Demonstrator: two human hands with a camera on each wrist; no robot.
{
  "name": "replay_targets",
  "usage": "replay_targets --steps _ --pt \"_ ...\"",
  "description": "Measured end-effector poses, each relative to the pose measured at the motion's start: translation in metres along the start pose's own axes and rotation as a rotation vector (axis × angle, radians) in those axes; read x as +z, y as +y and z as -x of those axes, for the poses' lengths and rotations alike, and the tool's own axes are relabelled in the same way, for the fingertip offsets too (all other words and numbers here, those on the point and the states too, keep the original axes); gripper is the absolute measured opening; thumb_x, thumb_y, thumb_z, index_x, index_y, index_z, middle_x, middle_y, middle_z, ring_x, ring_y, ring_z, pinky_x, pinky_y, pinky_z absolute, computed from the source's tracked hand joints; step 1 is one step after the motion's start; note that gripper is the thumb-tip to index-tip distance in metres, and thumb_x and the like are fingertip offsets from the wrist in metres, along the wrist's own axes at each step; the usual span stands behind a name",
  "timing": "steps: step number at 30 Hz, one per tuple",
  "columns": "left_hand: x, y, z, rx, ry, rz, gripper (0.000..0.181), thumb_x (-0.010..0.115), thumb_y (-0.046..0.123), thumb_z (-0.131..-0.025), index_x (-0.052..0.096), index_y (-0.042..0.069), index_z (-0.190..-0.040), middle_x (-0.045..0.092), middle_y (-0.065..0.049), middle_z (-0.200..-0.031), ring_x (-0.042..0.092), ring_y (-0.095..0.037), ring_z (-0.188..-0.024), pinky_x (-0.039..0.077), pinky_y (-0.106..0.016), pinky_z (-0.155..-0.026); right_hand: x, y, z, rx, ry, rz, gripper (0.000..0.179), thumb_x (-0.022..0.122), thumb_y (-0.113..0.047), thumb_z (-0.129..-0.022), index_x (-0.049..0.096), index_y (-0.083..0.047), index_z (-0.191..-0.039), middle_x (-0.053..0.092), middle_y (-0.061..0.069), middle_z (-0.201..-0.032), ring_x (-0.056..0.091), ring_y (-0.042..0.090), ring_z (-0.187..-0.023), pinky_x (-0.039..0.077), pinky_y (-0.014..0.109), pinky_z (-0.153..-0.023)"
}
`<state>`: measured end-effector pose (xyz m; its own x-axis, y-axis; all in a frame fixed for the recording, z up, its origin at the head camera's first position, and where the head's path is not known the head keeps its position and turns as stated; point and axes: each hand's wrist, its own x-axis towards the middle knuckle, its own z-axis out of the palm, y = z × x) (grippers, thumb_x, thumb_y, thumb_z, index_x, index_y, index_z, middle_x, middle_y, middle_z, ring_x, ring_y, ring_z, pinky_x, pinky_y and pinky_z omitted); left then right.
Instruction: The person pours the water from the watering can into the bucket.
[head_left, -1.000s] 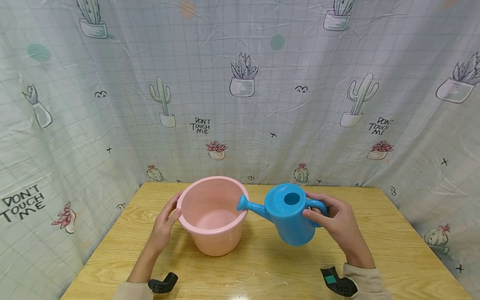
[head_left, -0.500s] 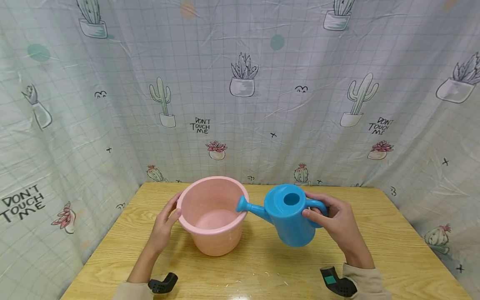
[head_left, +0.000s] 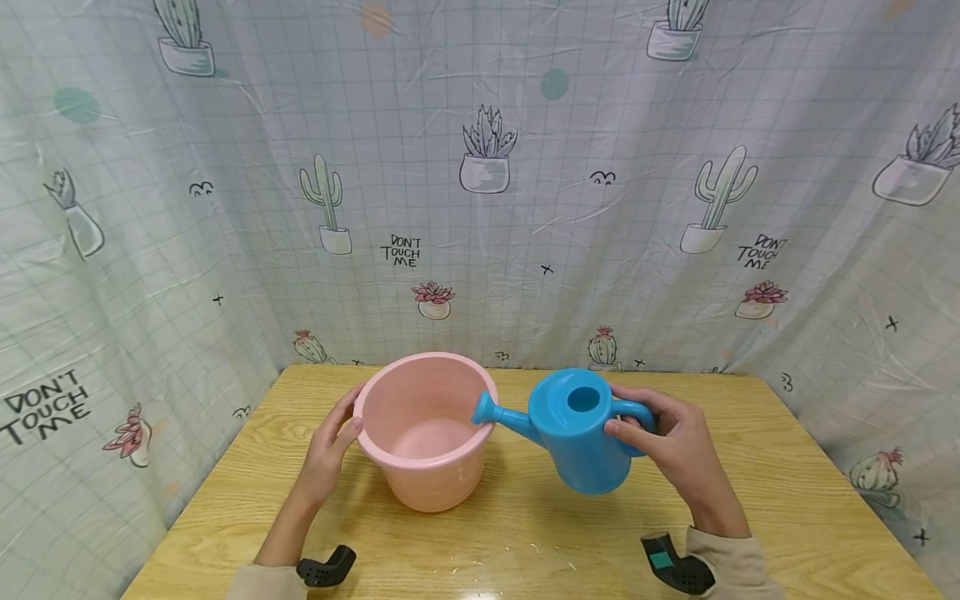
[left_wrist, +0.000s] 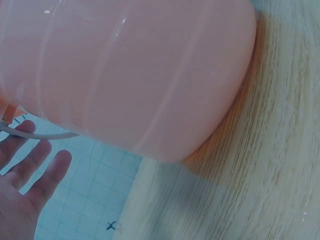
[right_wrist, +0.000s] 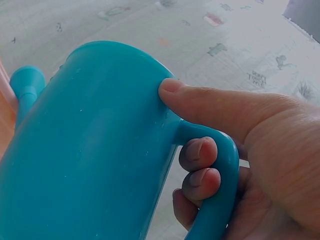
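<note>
A pink plastic bucket (head_left: 431, 483) stands upright on the table at centre left. My left hand (head_left: 324, 454) touches its rim from the left, thumb in front and index finger farther back. In the left wrist view, three fingers (left_wrist: 55, 172) stretch loosely near a pale bucket handle (left_wrist: 42, 135). My right hand (head_left: 675, 433) grips a blue watering can (head_left: 588, 454) by its handle (right_wrist: 227, 170), fingers curled through the loop and thumb pressed on the can's side. The spout's rose (head_left: 486, 407) reaches over the bucket's right rim. Small droplets dot the can's wall.
The wooden table (head_left: 780, 475) is bounded at the back and sides by a curtain (head_left: 555, 217) printed with cacti. Small shiny specks show on the tabletop near the front. A black wrist device (head_left: 326, 568) sits by each sleeve.
The watering can has dipped very slightly. Both hands and the bucket keep their places.
</note>
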<state>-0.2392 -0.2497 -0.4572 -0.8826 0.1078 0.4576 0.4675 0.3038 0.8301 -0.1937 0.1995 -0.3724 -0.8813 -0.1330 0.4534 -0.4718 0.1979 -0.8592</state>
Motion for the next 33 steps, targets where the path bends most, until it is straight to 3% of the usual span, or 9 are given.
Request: replay_targets --steps 14,33 --pt "-0.0001 0.0001 0.0009 -0.006 -0.002 -0.009 0.049 0.04 0.011 -0.103 0.033 0.017 -0.151 0.038 -0.01 -0.153 0.038 0.006 -0.13 0.035 -0.008 -0.098 0.0 -0.0006 -0.0001 0.003 0.0 0.006 0.043 0.066 0.004 -0.086 0.057 0.009 -0.128 0.067 -0.019 -0.112 0.066 0.002 -0.099 0.054 0.019 -0.082" --pt "0.0001 0.0005 0.0005 -0.005 -0.004 -0.002 0.05 0.039 0.011 -0.103 0.032 0.017 -0.152 0.039 -0.012 -0.152 0.04 0.007 -0.128 0.037 -0.008 -0.097 -0.0002 -0.0011 -0.0002 0.011 0.008 0.022 0.043 0.067 0.003 -0.086 0.058 0.008 -0.128 0.067 -0.02 -0.111 0.066 0.002 -0.097 0.054 0.019 -0.082"
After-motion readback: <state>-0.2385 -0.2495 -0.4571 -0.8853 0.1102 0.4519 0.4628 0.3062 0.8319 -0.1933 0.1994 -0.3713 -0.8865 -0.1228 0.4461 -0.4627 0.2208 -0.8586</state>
